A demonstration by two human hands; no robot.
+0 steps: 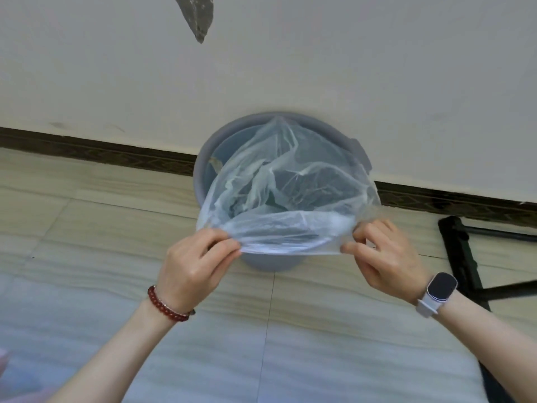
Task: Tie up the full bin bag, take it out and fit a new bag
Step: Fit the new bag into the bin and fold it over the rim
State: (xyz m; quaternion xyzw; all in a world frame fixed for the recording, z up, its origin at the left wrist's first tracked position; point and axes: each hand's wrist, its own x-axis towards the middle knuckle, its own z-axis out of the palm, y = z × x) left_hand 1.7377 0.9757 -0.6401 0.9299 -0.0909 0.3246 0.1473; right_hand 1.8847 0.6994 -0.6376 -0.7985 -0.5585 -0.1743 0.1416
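A round grey bin stands on the tiled floor against the white wall. A thin, see-through plastic bag is spread open over its mouth, with its far handle draped on the back rim. My left hand pinches the bag's near edge on the left side. My right hand pinches the same edge on the right side. The edge is stretched taut between both hands, above the bin's front rim. The bag's lower part hangs crumpled inside the bin.
A dark skirting board runs along the foot of the wall. A black metal stand lies on the floor to the right of the bin. A patch of broken plaster shows high on the wall.
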